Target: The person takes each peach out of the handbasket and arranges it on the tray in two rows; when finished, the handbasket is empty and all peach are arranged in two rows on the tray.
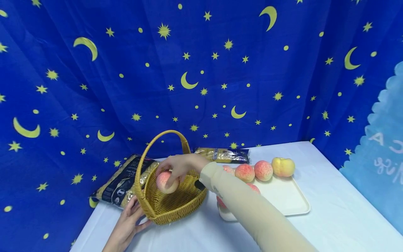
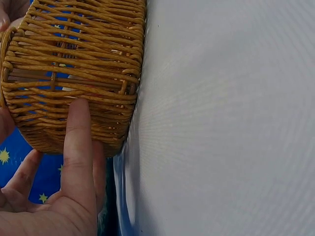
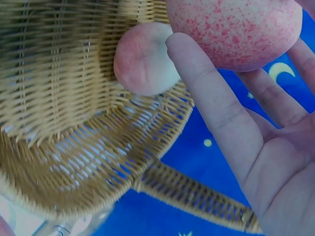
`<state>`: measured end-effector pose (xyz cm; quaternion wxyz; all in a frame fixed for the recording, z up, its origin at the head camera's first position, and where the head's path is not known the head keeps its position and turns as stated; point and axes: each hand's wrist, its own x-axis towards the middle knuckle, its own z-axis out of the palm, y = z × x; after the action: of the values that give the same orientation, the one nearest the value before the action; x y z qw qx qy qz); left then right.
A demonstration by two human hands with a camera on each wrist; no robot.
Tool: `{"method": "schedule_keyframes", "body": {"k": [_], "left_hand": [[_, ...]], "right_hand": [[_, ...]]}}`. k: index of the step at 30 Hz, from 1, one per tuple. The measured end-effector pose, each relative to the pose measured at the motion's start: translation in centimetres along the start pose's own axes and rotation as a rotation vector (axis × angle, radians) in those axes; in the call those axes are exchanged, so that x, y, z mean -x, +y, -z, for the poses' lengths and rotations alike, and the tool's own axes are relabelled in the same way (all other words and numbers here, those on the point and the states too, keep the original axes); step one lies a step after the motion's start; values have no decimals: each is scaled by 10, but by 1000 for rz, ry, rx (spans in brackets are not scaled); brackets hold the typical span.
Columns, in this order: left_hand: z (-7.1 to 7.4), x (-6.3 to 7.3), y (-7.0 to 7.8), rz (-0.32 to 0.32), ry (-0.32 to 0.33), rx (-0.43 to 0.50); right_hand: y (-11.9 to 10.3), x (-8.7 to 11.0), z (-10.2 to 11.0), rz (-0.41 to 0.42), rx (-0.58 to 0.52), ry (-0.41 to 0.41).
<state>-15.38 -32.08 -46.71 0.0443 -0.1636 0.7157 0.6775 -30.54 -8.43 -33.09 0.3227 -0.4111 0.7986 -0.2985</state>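
Note:
My right hand (image 1: 179,168) holds a pink-and-white peach (image 1: 167,182) over the wicker basket (image 1: 171,217), fingers curved about it. The right wrist view shows this speckled peach (image 3: 236,32) close up. Another peach (image 3: 145,59) lies inside the basket in that view. At the basket's left end, my left hand (image 1: 127,222) touches the outside of the weave. In the left wrist view its fingers (image 2: 78,147) are extended, one lying along the basket wall (image 2: 78,54). The basket's tall arched handle rises on the left side of the right hand.
To the right, a cream tray (image 1: 284,197) bears several pink peaches (image 1: 245,173) and a yellow fruit (image 1: 283,167); my right sleeve (image 1: 248,213) hides part of it. Behind the basket lie a dark pasta bag (image 1: 118,183) and a long spaghetti packet (image 1: 223,155). A blue curtain (image 1: 214,98) stands behind.

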Motion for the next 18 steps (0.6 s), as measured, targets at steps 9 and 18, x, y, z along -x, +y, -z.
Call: {"method": "schedule_keyframes", "body": {"k": [9, 18], "left_hand": [[-1, -1, 1, 21, 14, -5], [-1, -3, 3, 30, 22, -16]], "right_hand": [[8, 31, 16, 87, 34, 66], [31, 60, 31, 99, 42, 113]]}}
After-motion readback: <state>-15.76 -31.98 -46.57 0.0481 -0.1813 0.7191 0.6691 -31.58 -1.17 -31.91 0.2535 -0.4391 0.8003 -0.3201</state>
